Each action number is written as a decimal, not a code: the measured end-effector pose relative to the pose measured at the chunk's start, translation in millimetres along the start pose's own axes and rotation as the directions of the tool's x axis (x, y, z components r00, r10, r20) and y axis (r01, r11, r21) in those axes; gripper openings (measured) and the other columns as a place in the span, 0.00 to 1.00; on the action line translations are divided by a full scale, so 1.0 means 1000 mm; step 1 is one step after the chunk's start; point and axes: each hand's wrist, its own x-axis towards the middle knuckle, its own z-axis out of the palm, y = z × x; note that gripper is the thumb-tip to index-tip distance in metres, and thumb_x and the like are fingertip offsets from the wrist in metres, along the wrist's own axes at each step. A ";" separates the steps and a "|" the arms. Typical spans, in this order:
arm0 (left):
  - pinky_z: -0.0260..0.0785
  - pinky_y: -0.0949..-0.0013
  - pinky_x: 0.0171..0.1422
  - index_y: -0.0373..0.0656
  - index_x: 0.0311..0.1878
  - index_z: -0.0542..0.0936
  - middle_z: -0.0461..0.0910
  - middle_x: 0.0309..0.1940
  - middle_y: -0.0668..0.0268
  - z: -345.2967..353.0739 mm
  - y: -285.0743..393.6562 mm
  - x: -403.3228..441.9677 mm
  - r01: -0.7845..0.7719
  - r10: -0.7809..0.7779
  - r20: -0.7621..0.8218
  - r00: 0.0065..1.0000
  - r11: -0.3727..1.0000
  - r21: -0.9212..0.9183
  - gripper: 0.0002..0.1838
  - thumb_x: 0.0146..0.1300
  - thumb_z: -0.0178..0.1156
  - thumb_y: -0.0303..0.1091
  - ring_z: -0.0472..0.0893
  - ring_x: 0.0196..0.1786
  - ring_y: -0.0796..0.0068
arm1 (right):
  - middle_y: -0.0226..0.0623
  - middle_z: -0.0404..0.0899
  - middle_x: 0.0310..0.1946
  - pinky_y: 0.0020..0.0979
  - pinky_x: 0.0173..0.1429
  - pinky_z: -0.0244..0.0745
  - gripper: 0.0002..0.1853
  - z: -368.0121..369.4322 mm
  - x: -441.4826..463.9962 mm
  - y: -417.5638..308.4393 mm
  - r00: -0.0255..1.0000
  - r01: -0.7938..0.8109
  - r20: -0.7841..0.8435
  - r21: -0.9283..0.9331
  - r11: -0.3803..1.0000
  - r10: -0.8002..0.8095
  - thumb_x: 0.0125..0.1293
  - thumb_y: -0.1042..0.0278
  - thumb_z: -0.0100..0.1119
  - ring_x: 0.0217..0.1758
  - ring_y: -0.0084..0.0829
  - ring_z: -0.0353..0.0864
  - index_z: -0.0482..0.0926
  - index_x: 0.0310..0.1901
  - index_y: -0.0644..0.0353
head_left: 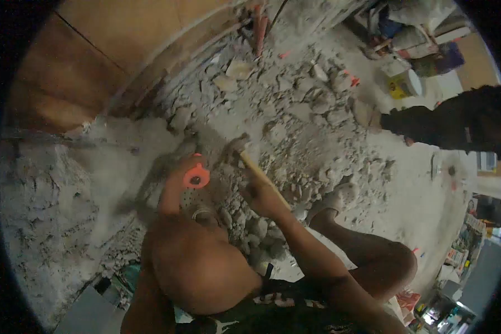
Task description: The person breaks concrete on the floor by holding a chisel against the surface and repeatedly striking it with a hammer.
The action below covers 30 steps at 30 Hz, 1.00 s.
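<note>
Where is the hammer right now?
In the head view, the hammer is in the right hand, near the centre, over the rubble, right of the orange guard at the left hand.

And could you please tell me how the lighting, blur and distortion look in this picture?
Head view: dim, uneven light; fisheye bending, with black corners; a soft shadow beside the left hand; the hammer blurred at its head; small bright glare at lower right.

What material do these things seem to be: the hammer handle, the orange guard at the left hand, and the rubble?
Hammer handle: probably smooth wood, being pale yellow-brown; coated plastic is possible.
Orange guard: likely plastic or rubber, from its even, bright colour.
Rubble: apparently broken concrete or mortar, rough and dusty, in grey, jagged lumps.
</note>
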 end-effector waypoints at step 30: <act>0.77 0.68 0.45 0.43 0.47 0.79 0.81 0.42 0.68 0.176 0.297 -0.190 -0.393 0.396 -0.077 0.915 0.833 -0.389 0.13 0.64 0.58 0.38 0.81 0.42 0.77 | 0.39 0.83 0.36 0.48 0.36 0.77 0.17 -0.170 0.047 0.029 0.932 0.307 0.355 -0.670 0.676 -0.071 0.57 0.61 0.60 0.34 0.45 0.83 0.82 0.46 0.60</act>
